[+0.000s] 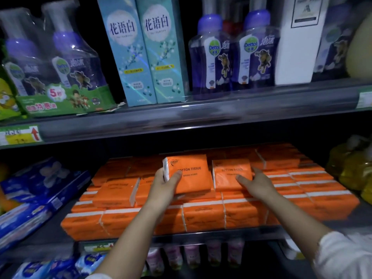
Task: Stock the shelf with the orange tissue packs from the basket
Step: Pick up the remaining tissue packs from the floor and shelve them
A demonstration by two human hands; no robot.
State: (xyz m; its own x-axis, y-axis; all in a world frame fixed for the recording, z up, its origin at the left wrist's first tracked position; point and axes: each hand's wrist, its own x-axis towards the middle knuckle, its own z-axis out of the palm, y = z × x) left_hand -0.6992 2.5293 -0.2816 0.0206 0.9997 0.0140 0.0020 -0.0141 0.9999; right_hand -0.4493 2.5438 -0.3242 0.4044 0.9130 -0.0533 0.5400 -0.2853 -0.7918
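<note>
L hand (167,186) grips one orange tissue pack (190,174), thumb across its front face. The pack is a flat rectangle in soft glossy wrap w/ a white side strip, held tilted just above the orange stack (203,216). R hand (259,185) rests on a 2nd pack (229,175) atop the stack, fingers fairly straight, not clenched. The stack fills the shelf (201,237) in banded rows. Left of the stack: blue wrapped packs (40,184). Right: yellow bags (350,168). Above: clear purple bottles (211,57) and teal cartons (141,53).
</note>
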